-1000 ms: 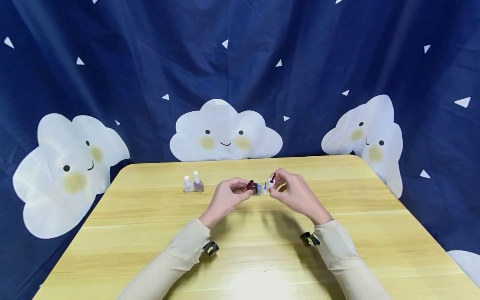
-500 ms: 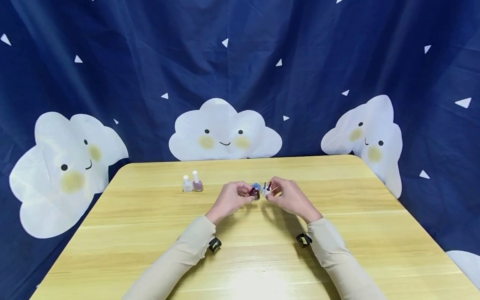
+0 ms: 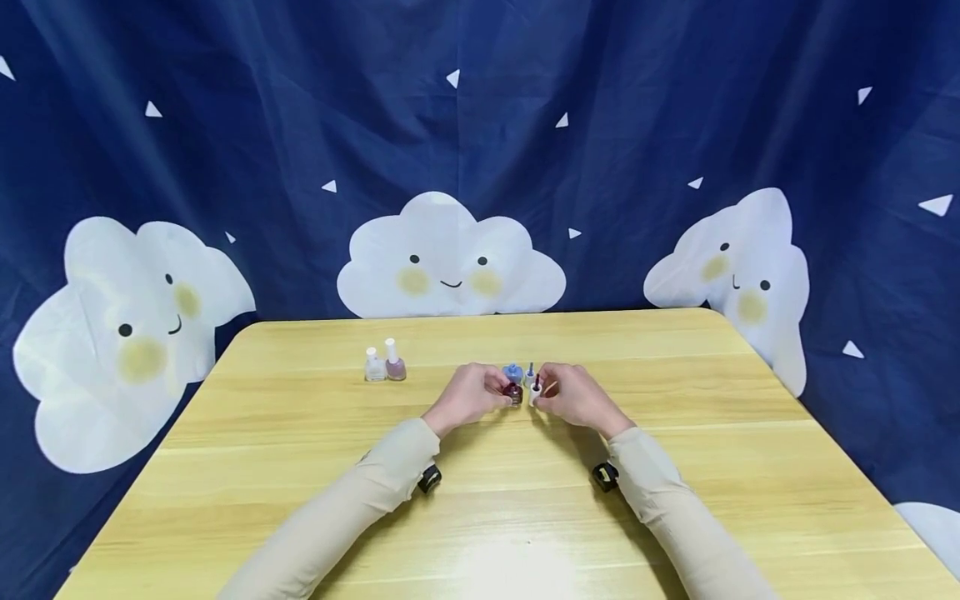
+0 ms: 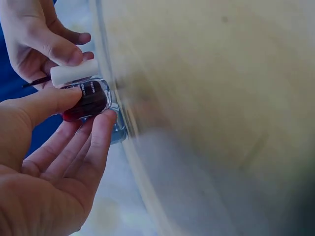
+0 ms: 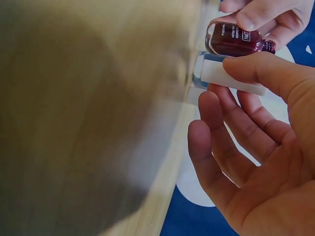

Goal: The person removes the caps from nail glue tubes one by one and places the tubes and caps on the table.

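My left hand [image 3: 471, 395] pinches a dark red nail polish bottle [image 4: 87, 101] between thumb and fingers, its neck uncapped. Just to its right, my right hand [image 3: 577, 395] holds a white nail polish cap [image 5: 229, 77] between thumb and fingertips. In the head view this cap's dark brush points up. Right behind the red bottle stands an uncapped blue nail polish bottle [image 3: 513, 372]. Beside that one, a second white cap [image 3: 529, 377] stands with its blue brush upward. Both hands are low over the table, close together.
On the left of the wooden table [image 3: 315, 467] stand two capped bottles side by side, a clear one [image 3: 375, 367] and a mauve one [image 3: 395, 367]. A dark blue curtain [image 3: 300, 100] with clouds hangs behind the table's far edge.
The red bottle and the white cap have come down toward the table, nearer the person and in front of the blue bottle. The red bottle has gone from tilted to upright.
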A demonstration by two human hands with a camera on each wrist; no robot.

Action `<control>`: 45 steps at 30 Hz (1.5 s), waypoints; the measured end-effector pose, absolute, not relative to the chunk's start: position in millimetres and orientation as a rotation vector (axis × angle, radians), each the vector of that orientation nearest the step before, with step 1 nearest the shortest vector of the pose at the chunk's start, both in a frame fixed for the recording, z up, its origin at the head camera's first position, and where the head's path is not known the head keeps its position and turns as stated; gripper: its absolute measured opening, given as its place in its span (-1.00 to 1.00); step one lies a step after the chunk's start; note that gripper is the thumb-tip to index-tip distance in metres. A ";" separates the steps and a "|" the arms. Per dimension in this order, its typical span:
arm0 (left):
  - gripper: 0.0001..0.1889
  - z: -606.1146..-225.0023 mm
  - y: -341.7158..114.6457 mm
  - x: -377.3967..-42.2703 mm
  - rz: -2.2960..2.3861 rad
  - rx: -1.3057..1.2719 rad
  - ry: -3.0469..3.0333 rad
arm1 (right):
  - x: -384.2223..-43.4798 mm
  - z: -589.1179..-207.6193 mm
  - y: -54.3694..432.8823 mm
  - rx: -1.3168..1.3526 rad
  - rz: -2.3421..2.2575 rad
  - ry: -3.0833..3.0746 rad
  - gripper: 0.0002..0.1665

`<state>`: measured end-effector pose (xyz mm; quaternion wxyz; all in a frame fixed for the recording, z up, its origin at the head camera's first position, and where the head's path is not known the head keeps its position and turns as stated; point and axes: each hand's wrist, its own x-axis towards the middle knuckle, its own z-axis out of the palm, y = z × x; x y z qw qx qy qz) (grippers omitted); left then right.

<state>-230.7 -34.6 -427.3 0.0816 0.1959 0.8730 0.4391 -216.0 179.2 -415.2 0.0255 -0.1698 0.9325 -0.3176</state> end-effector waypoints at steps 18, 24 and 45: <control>-0.78 -420.7 -29.7 -231.5 1.163 0.583 2.647 | -220.8 -421.0 178.6 -0.496 -0.961 2.857 -0.81; -0.78 -419.7 -28.9 -231.2 1.126 0.593 2.638 | -221.0 -423.8 177.5 -0.490 -0.972 2.835 -0.80; -0.58 -411.5 -29.6 -233.5 1.132 0.540 2.574 | -222.8 -423.4 187.4 -0.480 -1.052 2.780 -0.77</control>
